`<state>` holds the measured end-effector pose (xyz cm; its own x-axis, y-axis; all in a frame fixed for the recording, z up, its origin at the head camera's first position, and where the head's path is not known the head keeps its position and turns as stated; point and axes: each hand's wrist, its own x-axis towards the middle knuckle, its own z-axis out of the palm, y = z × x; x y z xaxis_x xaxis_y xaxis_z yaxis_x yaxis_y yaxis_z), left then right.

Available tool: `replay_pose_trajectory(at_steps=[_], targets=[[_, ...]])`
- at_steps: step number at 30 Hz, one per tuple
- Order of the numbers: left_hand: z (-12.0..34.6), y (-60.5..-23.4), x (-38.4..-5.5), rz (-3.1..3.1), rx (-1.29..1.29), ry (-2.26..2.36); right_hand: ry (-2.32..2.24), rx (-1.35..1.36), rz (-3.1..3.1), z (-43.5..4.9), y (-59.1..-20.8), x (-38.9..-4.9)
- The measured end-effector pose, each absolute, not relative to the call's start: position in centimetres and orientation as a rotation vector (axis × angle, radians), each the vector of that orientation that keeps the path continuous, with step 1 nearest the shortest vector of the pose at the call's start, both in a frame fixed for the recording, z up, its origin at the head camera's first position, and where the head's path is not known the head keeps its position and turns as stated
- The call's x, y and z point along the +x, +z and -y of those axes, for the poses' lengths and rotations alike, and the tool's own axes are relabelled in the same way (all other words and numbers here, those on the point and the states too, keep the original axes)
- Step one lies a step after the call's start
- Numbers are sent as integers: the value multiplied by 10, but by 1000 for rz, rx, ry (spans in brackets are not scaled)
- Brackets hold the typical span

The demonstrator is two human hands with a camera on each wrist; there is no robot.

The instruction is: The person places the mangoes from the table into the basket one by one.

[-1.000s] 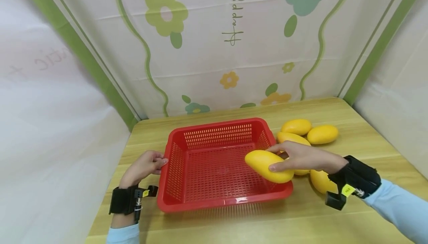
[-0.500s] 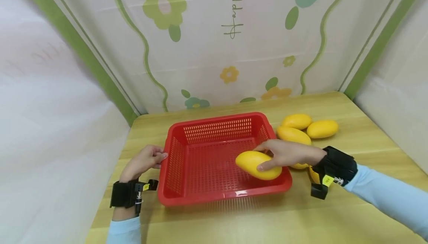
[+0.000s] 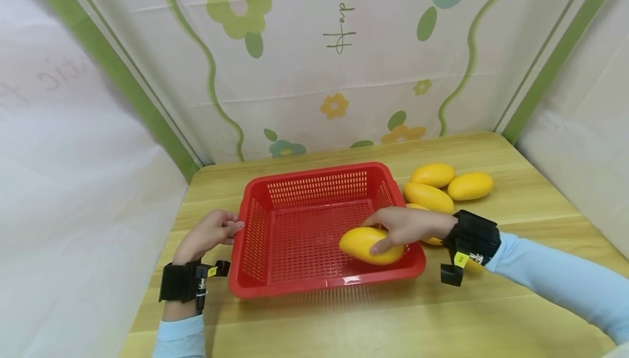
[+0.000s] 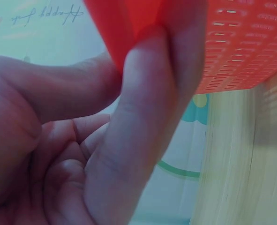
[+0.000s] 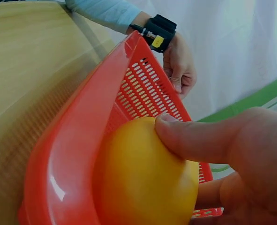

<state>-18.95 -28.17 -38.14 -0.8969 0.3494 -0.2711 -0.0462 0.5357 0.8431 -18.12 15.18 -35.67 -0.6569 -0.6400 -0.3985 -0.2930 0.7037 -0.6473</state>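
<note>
A yellow mango (image 3: 366, 244) is gripped by my right hand (image 3: 405, 226), thumb on the near side, inside the right part of a red plastic basket (image 3: 324, 287). In the right wrist view the mango (image 5: 145, 173) sits behind the basket's rim (image 5: 68, 164); whether it touches the basket floor I cannot tell. At the basket's left rim, my left hand (image 3: 208, 235) pinches the edge between thumb and fingers. The left wrist view shows those fingers (image 4: 138, 108) on the red rim (image 4: 124, 28). No other mango shows in the basket.
Several more mangoes (image 3: 428, 197) lie on the wooden table (image 3: 344, 328) right of the basket, one partly hidden under my right wrist. A printed curtain (image 3: 295, 74) stands behind the table, with white sheets on both sides.
My right hand has carried the mango leftward, then lower into the basket. My left hand keeps its hold on the rim. The head view has tilted slightly.
</note>
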Motion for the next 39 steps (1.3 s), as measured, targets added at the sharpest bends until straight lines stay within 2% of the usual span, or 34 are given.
replay_pose_trajectory(at_steps=[14,25,39], targets=[[283,-375,-194,-2374,240,1322,-597,-678,-2293,-132,-366,-184],[280,-385,-182,-2353,259,1336,-518,-670,-2288,-126,-384,-177],[281,-380,-185,-2349,262,1342,-485,-693,-2288,-125,-382,-183]])
